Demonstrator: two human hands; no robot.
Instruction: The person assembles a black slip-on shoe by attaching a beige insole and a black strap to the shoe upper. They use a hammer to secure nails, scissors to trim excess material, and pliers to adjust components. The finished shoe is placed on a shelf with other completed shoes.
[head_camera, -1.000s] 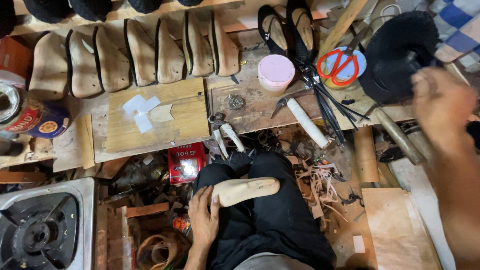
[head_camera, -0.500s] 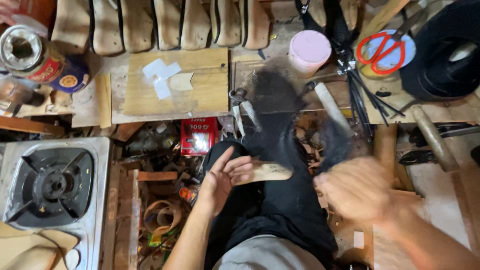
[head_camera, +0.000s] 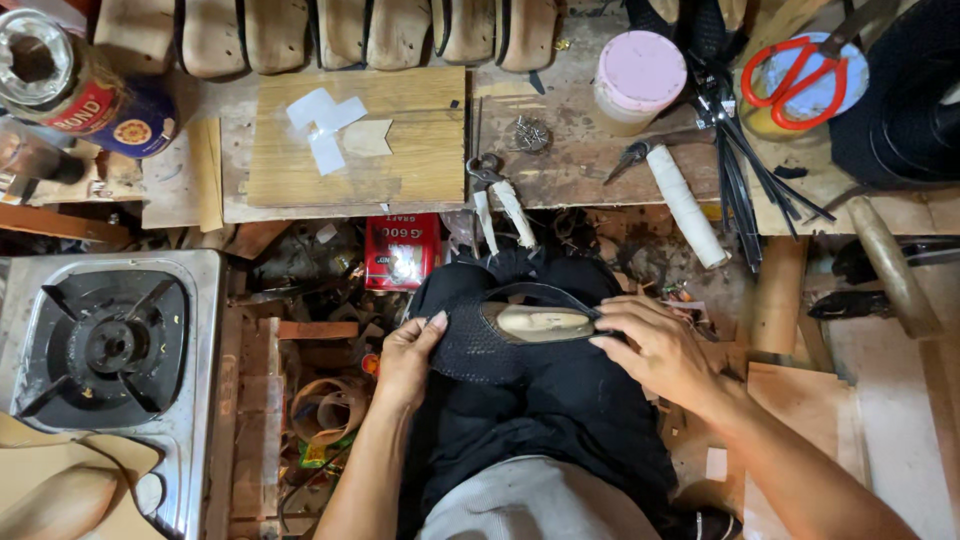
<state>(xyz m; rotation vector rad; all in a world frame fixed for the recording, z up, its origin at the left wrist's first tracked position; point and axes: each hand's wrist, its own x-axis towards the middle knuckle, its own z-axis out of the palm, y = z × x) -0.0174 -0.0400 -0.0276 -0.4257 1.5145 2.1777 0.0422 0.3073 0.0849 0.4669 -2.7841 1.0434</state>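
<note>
Left hand: your left hand (head_camera: 408, 352) lay on your lap, fingers pressed down on the near edge of the black mesh upper (head_camera: 470, 345), thumb tucked under it.
Right hand: your right hand (head_camera: 652, 350) held the far end, its grip pinching the black rim of the upper against the wooden last (head_camera: 540, 323).
Work piece: the pale last sat inside the upper on your black-trousered thigh, below the bench (head_camera: 560, 170) edge; only its top showed through the opening.
Progress: by my reading, the upper was already drawn over the last, but its edges looked loose and unfastened; whether the underside was pulled tight, I could not tell.
Tools nearby: the pincers with taped handles (head_camera: 495, 195) hung at the bench edge, just above your knee, untouched.
Further off: the red-handled scissors (head_camera: 795, 62) and the pink-lidded tub (head_camera: 638, 75) stood well apart on the bench.
</note>
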